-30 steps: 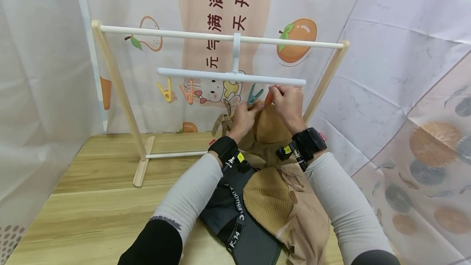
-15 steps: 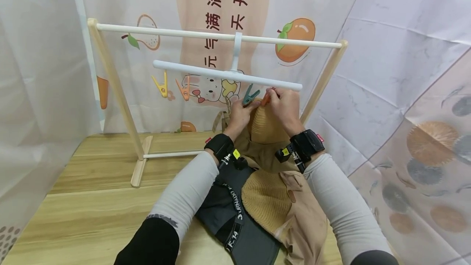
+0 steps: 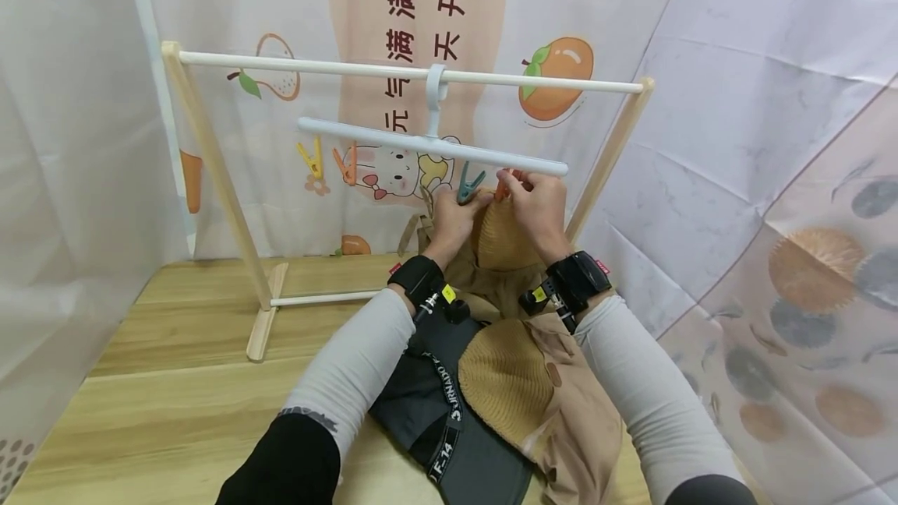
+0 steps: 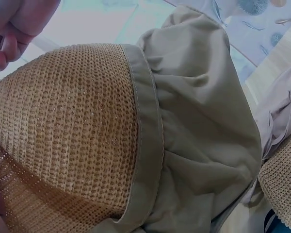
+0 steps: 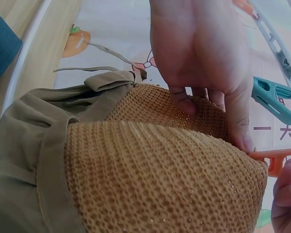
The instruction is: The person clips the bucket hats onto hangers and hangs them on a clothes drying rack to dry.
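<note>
A tan woven hat (image 3: 503, 236) with a khaki fabric brim is held up under the right part of a pale blue clip hanger (image 3: 393, 139). My left hand (image 3: 451, 223) grips the hat's woven edge, its thumb by the orange clip in the right wrist view. My right hand (image 3: 543, 205) pinches that orange clip (image 5: 276, 158), whose jaws are right at the tip of the woven crown (image 5: 174, 170). A teal clip (image 3: 468, 184) hangs just above my left hand. In the left wrist view the woven mesh (image 4: 77, 121) and gathered brim (image 4: 199, 121) hang down from the hands.
The hanger hooks over a white rod (image 3: 316, 67) on a wooden stand (image 3: 220, 178). Yellow (image 3: 312, 160) and orange (image 3: 347, 166) clips dangle at its left. A second tan hat (image 3: 508, 380) and a dark cap (image 3: 484, 443) lie on the wooden table (image 3: 175, 411). A printed curtain hangs behind.
The hanger bar has tilted, its right end lower and its left end higher. My right hand has brought the orange clip slightly down toward the hat's edge. The hats on the table stay put.
</note>
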`<move>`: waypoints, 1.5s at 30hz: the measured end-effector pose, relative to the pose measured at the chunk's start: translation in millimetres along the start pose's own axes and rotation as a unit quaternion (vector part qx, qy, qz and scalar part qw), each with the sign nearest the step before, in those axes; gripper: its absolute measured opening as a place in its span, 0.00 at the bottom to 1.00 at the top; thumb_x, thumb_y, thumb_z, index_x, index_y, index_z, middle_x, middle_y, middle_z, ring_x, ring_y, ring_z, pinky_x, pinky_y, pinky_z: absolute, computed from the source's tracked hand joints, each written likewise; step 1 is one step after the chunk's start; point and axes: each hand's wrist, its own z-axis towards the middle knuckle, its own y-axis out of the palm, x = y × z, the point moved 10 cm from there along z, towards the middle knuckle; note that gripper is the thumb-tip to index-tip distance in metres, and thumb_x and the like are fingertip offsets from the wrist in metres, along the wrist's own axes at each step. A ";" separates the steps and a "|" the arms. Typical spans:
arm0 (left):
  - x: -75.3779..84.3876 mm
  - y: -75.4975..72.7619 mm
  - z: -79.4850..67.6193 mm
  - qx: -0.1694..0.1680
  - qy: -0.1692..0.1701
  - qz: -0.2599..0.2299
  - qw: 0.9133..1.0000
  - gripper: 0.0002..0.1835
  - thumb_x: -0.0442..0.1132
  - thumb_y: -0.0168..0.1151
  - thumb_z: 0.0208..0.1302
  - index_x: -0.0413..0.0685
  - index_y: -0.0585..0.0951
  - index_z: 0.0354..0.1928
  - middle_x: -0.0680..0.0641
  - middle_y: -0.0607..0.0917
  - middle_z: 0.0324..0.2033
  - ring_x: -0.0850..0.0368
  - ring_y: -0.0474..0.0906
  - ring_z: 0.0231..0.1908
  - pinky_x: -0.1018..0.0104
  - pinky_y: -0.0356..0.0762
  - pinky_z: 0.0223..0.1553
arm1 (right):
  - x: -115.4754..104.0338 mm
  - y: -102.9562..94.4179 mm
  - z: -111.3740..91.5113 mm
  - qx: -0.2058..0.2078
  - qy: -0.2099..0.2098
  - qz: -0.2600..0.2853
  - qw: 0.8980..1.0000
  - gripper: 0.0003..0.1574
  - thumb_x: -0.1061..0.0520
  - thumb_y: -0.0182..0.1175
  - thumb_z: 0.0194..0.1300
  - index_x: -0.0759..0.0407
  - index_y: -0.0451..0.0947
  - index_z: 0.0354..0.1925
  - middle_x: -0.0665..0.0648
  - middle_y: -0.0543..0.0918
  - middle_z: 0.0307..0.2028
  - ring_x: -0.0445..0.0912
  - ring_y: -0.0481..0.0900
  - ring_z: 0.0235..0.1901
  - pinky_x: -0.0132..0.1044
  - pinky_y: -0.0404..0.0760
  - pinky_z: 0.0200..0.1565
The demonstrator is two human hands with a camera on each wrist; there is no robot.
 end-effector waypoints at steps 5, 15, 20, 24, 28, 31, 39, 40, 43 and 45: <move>-3.4 2.3 -1.0 -0.007 -0.001 -0.009 1.000 0.14 0.43 0.68 0.53 0.36 0.85 0.32 0.47 0.84 0.23 0.63 0.70 0.24 0.72 0.66 0.27 | 8.0 0.2 -4.4 0.016 0.018 0.040 0.999 0.28 0.43 0.61 0.60 0.67 0.80 0.19 0.60 0.76 0.14 0.39 0.66 0.12 0.28 0.61 0.15; -8.1 5.5 -0.3 -0.022 -0.013 -0.018 1.000 0.14 0.42 0.67 0.54 0.37 0.84 0.37 0.39 0.88 0.34 0.60 0.80 0.34 0.70 0.75 0.35 | 17.9 4.2 -7.7 0.035 0.034 0.064 0.997 0.25 0.45 0.66 0.55 0.66 0.79 0.19 0.58 0.77 0.14 0.40 0.68 0.12 0.27 0.60 0.14; -10.2 7.1 0.6 -0.041 -0.029 0.003 0.999 0.15 0.44 0.65 0.56 0.39 0.84 0.39 0.41 0.87 0.37 0.59 0.80 0.39 0.65 0.77 0.43 | 19.2 6.4 -8.9 0.036 0.046 0.057 0.997 0.21 0.48 0.67 0.54 0.66 0.81 0.21 0.57 0.77 0.14 0.40 0.68 0.12 0.27 0.60 0.14; -18.1 9.3 0.6 -0.058 -0.057 0.048 0.995 0.16 0.48 0.65 0.56 0.43 0.84 0.40 0.46 0.86 0.40 0.59 0.78 0.45 0.61 0.77 0.49 | 21.2 7.4 -10.6 0.032 0.055 0.048 0.997 0.20 0.48 0.66 0.56 0.66 0.83 0.25 0.62 0.81 0.17 0.37 0.67 0.12 0.27 0.61 0.15; -24.3 10.4 -1.1 -0.076 -0.069 0.080 0.991 0.17 0.50 0.65 0.56 0.45 0.84 0.41 0.47 0.85 0.43 0.58 0.76 0.47 0.58 0.76 0.51 | 27.4 9.9 -13.1 0.032 0.064 0.039 0.997 0.20 0.48 0.66 0.56 0.65 0.85 0.28 0.63 0.82 0.19 0.38 0.67 0.13 0.27 0.60 0.16; -28.5 11.1 -4.5 -0.089 -0.075 0.096 0.989 0.17 0.51 0.64 0.57 0.47 0.84 0.43 0.48 0.84 0.45 0.58 0.76 0.48 0.59 0.75 0.51 | 33.5 12.3 -15.9 0.028 0.072 0.029 0.997 0.20 0.47 0.65 0.57 0.65 0.85 0.31 0.63 0.83 0.21 0.41 0.69 0.16 0.28 0.61 0.17; -29.3 8.2 -9.1 -0.102 -0.054 0.109 0.987 0.20 0.49 0.62 0.60 0.44 0.81 0.49 0.46 0.83 0.48 0.56 0.75 0.49 0.58 0.74 0.52 | 43.1 19.2 -23.1 -0.026 0.080 0.005 0.996 0.23 0.47 0.64 0.58 0.66 0.84 0.39 0.65 0.85 0.26 0.42 0.74 0.18 0.30 0.68 0.19; -29.5 7.6 -9.3 -0.104 -0.055 0.107 0.987 0.20 0.49 0.62 0.60 0.44 0.80 0.49 0.45 0.83 0.48 0.55 0.75 0.50 0.58 0.74 0.53 | 43.8 20.5 -23.7 -0.036 0.077 0.006 0.996 0.23 0.47 0.64 0.58 0.67 0.83 0.39 0.65 0.85 0.25 0.43 0.74 0.17 0.31 0.69 0.19; -31.3 5.0 -9.6 -0.102 -0.062 0.101 0.988 0.20 0.48 0.61 0.61 0.44 0.80 0.50 0.45 0.83 0.48 0.55 0.75 0.49 0.58 0.75 0.52 | 47.4 24.7 -26.0 -0.073 0.077 0.007 0.994 0.24 0.47 0.64 0.58 0.68 0.83 0.40 0.66 0.85 0.25 0.48 0.78 0.18 0.34 0.73 0.21; -32.6 2.7 -9.3 -0.096 -0.066 0.096 0.989 0.19 0.48 0.61 0.60 0.44 0.80 0.49 0.45 0.83 0.47 0.55 0.76 0.48 0.58 0.76 0.51 | 50.7 26.4 -27.9 -0.098 0.080 -0.014 0.992 0.26 0.45 0.64 0.58 0.68 0.82 0.40 0.66 0.86 0.29 0.50 0.80 0.21 0.37 0.75 0.23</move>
